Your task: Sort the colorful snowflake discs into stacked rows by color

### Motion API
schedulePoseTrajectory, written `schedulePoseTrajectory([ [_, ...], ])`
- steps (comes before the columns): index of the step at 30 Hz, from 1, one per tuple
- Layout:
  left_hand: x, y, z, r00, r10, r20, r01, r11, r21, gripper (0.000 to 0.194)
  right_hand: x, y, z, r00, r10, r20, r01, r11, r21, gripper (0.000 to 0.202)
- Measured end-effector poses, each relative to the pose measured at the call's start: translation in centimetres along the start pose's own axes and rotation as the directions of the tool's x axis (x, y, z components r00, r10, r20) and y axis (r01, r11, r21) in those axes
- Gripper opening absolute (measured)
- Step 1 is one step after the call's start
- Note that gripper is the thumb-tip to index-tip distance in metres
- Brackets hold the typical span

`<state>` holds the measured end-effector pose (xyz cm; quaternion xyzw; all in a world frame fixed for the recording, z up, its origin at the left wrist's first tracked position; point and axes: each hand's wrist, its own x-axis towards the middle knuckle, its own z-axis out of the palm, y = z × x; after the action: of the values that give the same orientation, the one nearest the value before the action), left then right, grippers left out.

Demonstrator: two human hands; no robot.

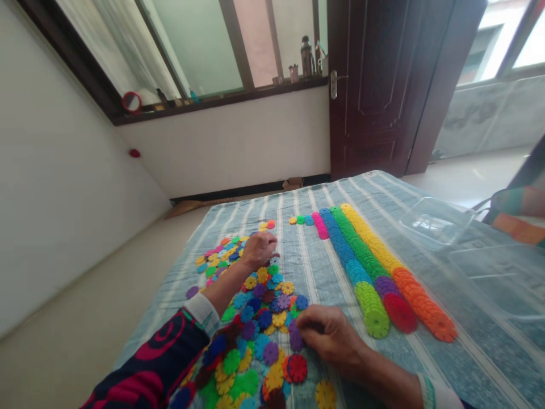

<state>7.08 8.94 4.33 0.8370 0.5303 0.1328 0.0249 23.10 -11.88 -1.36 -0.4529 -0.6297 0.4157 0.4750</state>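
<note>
A loose pile of multicoloured plastic snowflake discs [259, 318] spreads over the striped cloth in front of me. My left hand [259, 250] is over the far part of the pile, fingers curled together; whatever they hold is hidden. At the pile's right edge, my right hand [330, 336] has thumb and forefinger pinched at a purple snowflake disc [295, 336]. To the right lie long overlapping rows sorted by colour, among them a yellow row [368, 236], a green row [357, 244] and a blue row [338, 238]. Their near ends are lime, red and orange.
A short pink row [320, 225] and a few single discs lie at the far side. Clear plastic boxes [438, 218] stand at the right on the striped cloth [293, 247]. Beyond are a dark door [378, 85] and a window ledge holding small items.
</note>
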Motion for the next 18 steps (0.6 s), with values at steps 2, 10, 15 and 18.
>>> schedulePoseTrajectory([
  [2,-2.2,-0.5,-0.8,0.998,0.029,0.049,-0.029,1.000,-0.002,0.019,0.0,0.0,-0.1,1.000,0.015,0.011,-0.015,1.000,0.007,0.017],
  [10,-6.7,-0.6,-2.0,0.990,0.000,0.140,0.001,1.000,-0.011,0.020,-0.1,0.1,-0.2,0.999,0.036,0.020,-0.037,0.998,0.051,0.014],
  [15,-6.0,1.3,-2.0,0.980,-0.102,0.172,0.086,0.991,0.099,0.017,0.1,0.4,-0.3,0.998,0.061,0.016,-0.062,0.994,0.087,0.011],
  [18,-5.5,2.0,-1.7,0.974,-0.137,0.182,0.118,0.987,0.112,0.011,0.2,0.5,-0.4,0.997,0.075,0.016,-0.076,0.989,0.125,0.009],
])
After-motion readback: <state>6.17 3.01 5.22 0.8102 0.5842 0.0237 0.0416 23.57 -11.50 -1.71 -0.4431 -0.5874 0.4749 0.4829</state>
